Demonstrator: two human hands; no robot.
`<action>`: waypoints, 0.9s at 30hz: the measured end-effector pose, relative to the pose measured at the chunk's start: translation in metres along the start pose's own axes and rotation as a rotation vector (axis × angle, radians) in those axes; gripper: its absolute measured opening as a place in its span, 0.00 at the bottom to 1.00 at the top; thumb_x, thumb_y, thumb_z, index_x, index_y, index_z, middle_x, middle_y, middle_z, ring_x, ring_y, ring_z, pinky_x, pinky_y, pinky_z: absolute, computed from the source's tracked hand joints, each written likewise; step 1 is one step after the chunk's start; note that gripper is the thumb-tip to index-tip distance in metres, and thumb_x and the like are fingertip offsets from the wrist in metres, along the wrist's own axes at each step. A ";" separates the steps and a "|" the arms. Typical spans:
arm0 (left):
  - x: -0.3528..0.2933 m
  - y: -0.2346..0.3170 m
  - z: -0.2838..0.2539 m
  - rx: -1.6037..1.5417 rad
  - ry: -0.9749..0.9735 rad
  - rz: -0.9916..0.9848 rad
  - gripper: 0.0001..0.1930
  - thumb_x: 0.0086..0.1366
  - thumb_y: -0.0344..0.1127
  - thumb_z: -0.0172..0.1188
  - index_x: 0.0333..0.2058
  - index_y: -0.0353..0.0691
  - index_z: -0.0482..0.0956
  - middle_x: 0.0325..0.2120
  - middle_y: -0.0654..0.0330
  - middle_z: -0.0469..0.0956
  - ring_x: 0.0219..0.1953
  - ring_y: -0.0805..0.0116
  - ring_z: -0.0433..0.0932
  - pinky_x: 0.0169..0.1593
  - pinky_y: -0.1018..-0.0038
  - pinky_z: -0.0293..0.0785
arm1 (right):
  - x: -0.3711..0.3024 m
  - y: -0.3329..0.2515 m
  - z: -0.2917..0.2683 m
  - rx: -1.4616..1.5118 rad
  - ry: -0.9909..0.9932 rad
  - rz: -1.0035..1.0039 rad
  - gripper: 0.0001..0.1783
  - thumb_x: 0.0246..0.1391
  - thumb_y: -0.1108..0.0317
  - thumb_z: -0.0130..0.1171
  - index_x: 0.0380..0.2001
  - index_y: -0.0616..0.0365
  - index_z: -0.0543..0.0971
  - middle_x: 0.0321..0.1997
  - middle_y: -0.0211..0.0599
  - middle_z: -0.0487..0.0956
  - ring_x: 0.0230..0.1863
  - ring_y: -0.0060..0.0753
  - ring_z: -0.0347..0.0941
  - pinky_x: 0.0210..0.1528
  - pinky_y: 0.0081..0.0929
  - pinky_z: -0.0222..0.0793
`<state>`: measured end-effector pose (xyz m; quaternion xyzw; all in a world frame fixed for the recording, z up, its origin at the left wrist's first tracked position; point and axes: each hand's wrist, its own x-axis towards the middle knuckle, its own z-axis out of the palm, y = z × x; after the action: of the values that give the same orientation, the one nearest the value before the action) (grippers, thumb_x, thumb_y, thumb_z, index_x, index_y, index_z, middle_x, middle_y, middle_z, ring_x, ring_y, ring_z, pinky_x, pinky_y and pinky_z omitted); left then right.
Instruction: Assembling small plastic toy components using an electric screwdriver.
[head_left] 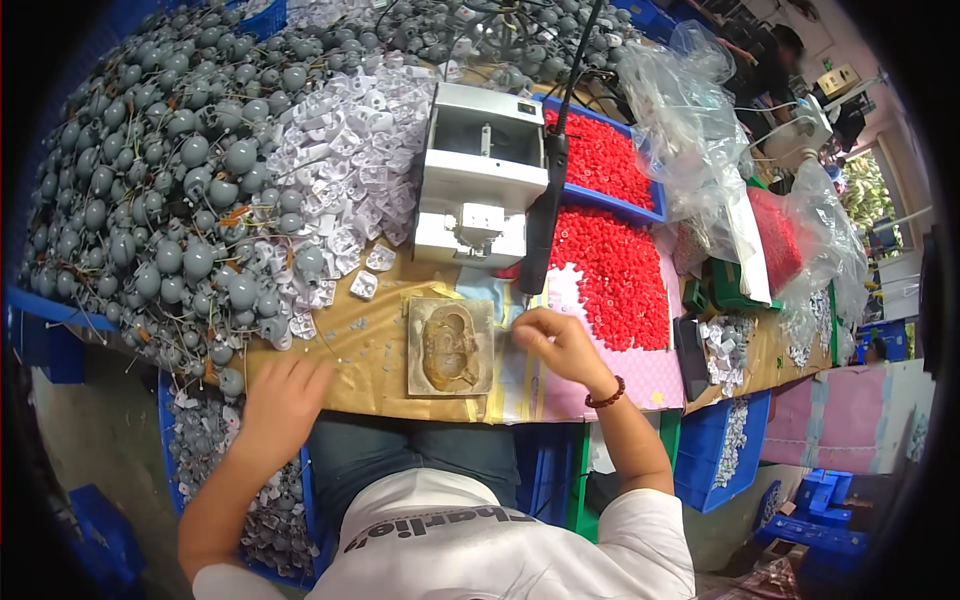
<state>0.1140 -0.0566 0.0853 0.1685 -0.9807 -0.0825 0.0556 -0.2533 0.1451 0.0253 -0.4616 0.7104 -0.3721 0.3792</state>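
My left hand [287, 396] is over the table's front edge, beside the heap of grey ball-shaped parts with thin wires [195, 258]. Its fingers point down and are slightly blurred, so whether they hold anything is hidden. My right hand [562, 345] is above the pink mat, its thumb and fingers pinched together; anything between them is too small to make out. Between the hands lies a square block fixture [452, 345] with a rounded hollow. A black electric screwdriver [545, 215] hangs upright just beyond my right hand, apart from it.
Behind the fixture stands a white and grey machine [483, 175]. White plastic parts [345, 145] are heaped to its left. Small red parts [615, 285] lie at right, more in a blue tray [615, 205]. Clear plastic bags [690, 110] hang over the far right. Blue bins [722, 455] stand below.
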 end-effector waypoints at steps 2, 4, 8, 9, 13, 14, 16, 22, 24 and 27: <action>0.051 0.000 0.019 0.087 0.147 0.087 0.18 0.55 0.30 0.62 0.47 0.35 0.79 0.43 0.55 0.78 0.48 0.55 0.76 0.49 0.62 0.71 | 0.005 0.004 -0.020 -0.360 0.251 -0.138 0.07 0.58 0.71 0.63 0.39 0.60 0.82 0.34 0.43 0.82 0.35 0.38 0.80 0.39 0.33 0.75; 0.093 0.000 0.041 0.210 0.241 0.112 0.18 0.55 0.31 0.59 0.47 0.34 0.79 0.44 0.55 0.78 0.50 0.57 0.75 0.47 0.65 0.71 | 0.011 0.016 -0.043 -0.731 0.449 -0.235 0.04 0.55 0.73 0.62 0.35 0.59 0.81 0.32 0.44 0.80 0.36 0.48 0.77 0.39 0.40 0.74; 0.136 -0.012 0.093 0.336 0.278 0.052 0.18 0.56 0.31 0.58 0.47 0.35 0.79 0.45 0.54 0.78 0.49 0.59 0.74 0.45 0.66 0.71 | 0.029 0.057 -0.067 -1.056 0.421 -0.271 0.03 0.52 0.73 0.59 0.32 0.57 0.80 0.32 0.40 0.77 0.40 0.46 0.73 0.40 0.42 0.71; 0.138 -0.019 0.109 0.329 0.300 0.040 0.18 0.56 0.31 0.58 0.46 0.35 0.79 0.44 0.55 0.78 0.48 0.59 0.74 0.45 0.66 0.72 | 0.034 0.059 -0.066 -1.070 0.410 -0.286 0.04 0.52 0.73 0.59 0.32 0.57 0.80 0.33 0.40 0.77 0.40 0.46 0.73 0.40 0.41 0.71; 0.140 -0.026 0.109 0.190 0.306 0.031 0.14 0.57 0.29 0.58 0.43 0.36 0.79 0.36 0.56 0.77 0.42 0.59 0.75 0.44 0.65 0.72 | 0.038 0.056 -0.068 -1.012 0.393 -0.288 0.06 0.52 0.77 0.60 0.35 0.58 0.81 0.35 0.41 0.78 0.40 0.46 0.75 0.42 0.38 0.74; 0.139 -0.024 0.103 0.146 0.311 0.030 0.13 0.57 0.29 0.58 0.42 0.36 0.79 0.34 0.57 0.76 0.41 0.59 0.76 0.43 0.65 0.73 | 0.037 0.047 -0.067 -0.930 0.405 -0.282 0.07 0.52 0.78 0.61 0.35 0.58 0.81 0.36 0.41 0.79 0.40 0.46 0.76 0.42 0.37 0.75; 0.128 -0.010 0.082 0.054 0.331 0.038 0.11 0.57 0.28 0.58 0.41 0.36 0.79 0.31 0.58 0.76 0.38 0.58 0.76 0.43 0.64 0.73 | 0.027 0.031 -0.059 -0.623 0.434 -0.278 0.08 0.52 0.80 0.62 0.36 0.60 0.81 0.38 0.40 0.80 0.40 0.42 0.78 0.41 0.33 0.76; 0.044 0.026 0.068 -0.137 0.190 0.130 0.14 0.58 0.27 0.58 0.44 0.35 0.79 0.33 0.58 0.76 0.40 0.58 0.77 0.43 0.63 0.74 | -0.001 0.012 -0.016 -0.052 0.183 -0.226 0.09 0.54 0.81 0.62 0.39 0.61 0.84 0.42 0.34 0.81 0.41 0.28 0.78 0.42 0.24 0.75; 0.033 0.026 0.071 -0.161 0.156 0.131 0.16 0.58 0.27 0.58 0.46 0.35 0.80 0.36 0.58 0.77 0.42 0.57 0.78 0.43 0.62 0.74 | -0.005 0.011 0.000 0.048 0.149 -0.176 0.09 0.56 0.80 0.63 0.40 0.61 0.84 0.42 0.33 0.81 0.42 0.23 0.77 0.44 0.21 0.74; 0.036 0.025 0.066 -0.182 0.129 0.107 0.17 0.57 0.27 0.59 0.48 0.39 0.81 0.40 0.58 0.79 0.44 0.57 0.78 0.44 0.62 0.75 | -0.008 0.006 0.023 0.294 0.181 -0.032 0.06 0.58 0.78 0.65 0.39 0.63 0.83 0.38 0.30 0.81 0.38 0.20 0.77 0.42 0.20 0.74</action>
<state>0.0634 -0.0365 0.0279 0.1150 -0.9711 -0.1572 0.1380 -0.2336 0.1501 0.0112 -0.3769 0.6722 -0.5181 0.3711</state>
